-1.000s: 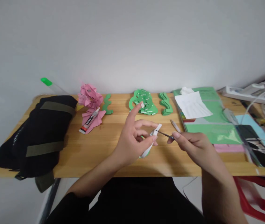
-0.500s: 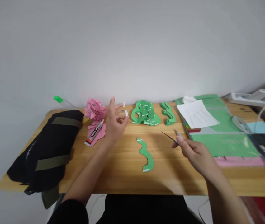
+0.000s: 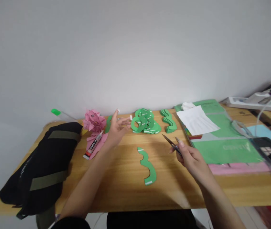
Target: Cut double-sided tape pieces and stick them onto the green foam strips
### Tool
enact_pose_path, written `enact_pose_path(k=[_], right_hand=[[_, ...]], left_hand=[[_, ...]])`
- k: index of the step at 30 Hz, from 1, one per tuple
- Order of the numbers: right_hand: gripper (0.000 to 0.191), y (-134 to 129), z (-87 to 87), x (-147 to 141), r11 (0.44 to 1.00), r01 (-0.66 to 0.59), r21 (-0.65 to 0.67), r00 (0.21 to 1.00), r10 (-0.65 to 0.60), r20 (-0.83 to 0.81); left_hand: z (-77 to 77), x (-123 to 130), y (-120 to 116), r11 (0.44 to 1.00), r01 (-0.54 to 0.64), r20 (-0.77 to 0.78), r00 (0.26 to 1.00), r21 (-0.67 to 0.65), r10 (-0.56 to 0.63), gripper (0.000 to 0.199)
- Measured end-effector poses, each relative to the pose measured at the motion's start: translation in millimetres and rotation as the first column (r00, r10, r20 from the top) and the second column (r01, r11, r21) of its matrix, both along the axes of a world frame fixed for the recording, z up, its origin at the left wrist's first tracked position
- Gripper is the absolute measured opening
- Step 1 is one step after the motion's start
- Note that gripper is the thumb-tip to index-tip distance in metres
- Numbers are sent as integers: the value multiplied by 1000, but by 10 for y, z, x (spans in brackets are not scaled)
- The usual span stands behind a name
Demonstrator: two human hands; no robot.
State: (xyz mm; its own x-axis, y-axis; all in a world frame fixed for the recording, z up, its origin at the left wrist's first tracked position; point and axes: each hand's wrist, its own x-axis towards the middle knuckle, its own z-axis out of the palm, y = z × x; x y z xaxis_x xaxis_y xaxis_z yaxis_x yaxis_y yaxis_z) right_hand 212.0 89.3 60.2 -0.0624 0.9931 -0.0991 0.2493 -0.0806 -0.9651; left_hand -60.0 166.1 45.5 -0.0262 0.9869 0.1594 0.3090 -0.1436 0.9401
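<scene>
My left hand (image 3: pixel 117 130) is raised over the back left of the table with its fingers spread. Small white strips (image 3: pixel 131 117) stick out at its fingertips. Behind those fingers a thin white arc (image 3: pixel 120 118) shows in part, next to a green piece (image 3: pixel 108 124) mostly hidden by the hand. My right hand (image 3: pixel 190 159) grips a pair of dark tweezers (image 3: pixel 170 141), their points apart and aimed to the upper left. Between the hands lies a wavy green cutout (image 3: pixel 150 168) with a white strip at each end.
Green cutouts with white strips (image 3: pixel 146 121) are heaped at the back, beside a stack of wavy green ones (image 3: pixel 168 121). Pink crumpled paper (image 3: pixel 94 121), a glue tube (image 3: pixel 93 145) and a black bag (image 3: pixel 44 159) lie left. White paper (image 3: pixel 198 121) covers part of a green folder (image 3: pixel 228 149).
The white ring has left my left hand's pinch, and its fingers have spread. My right hand keeps the tweezers and has shifted little. The whole view has tilted slightly.
</scene>
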Motion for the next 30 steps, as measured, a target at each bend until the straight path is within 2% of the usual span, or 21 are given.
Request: enact_pose_path(k=[1,2,3,4,6,8,10,12,15,18,21,23,26,30], right_hand=[[66,10,7,-75,999,17,-27,995,-19,-95],[65,21,20,-159,998,27,-57,981,-37,-191],[63,34,40,-249,995,38,-89,962,-61,-267],[61,48,65,-338,991,47,-127,946,-85,-312],[53,75,120,-493,986,71,-151,930,-120,-348],[45,93,167,-596,989,70,-130,926,-113,-360],[38,94,194,-642,993,68,-99,934,-98,-344],[33,81,202,-646,994,72,-76,947,-93,-309],[29,47,198,-619,996,74,-57,961,-87,-263],[27,12,205,-590,997,69,-42,966,-78,-248],[26,-18,225,-572,996,80,-33,968,-86,-237],[25,-33,234,-565,995,94,-16,968,-95,-233],[25,-49,232,-560,994,103,27,970,-94,-222],[26,-62,219,-551,991,108,75,982,-94,-164]], left_hand=[[71,64,-136,996,68,225,973,-59,-54,88],[141,135,-275,984,144,413,906,-106,-89,88],[206,207,-410,978,170,539,839,-123,-78,87],[261,276,-533,966,212,611,787,-147,-80,85],[329,390,-726,950,267,677,730,-163,-89,84],[339,455,-841,946,279,667,738,-164,-102,83],[313,478,-896,956,264,609,782,-132,-132,82],[283,484,-921,971,232,504,847,-62,-170,78],[278,513,-947,981,177,267,945,75,-190,72],[310,572,-966,968,112,12,993,224,-118,71],[345,621,-955,940,41,-162,987,340,16,68],[367,642,-931,944,-15,-137,988,328,64,64],[404,669,-882,985,-60,93,995,164,45,64],[452,705,-823,997,61,387,921,-45,-39,68]])
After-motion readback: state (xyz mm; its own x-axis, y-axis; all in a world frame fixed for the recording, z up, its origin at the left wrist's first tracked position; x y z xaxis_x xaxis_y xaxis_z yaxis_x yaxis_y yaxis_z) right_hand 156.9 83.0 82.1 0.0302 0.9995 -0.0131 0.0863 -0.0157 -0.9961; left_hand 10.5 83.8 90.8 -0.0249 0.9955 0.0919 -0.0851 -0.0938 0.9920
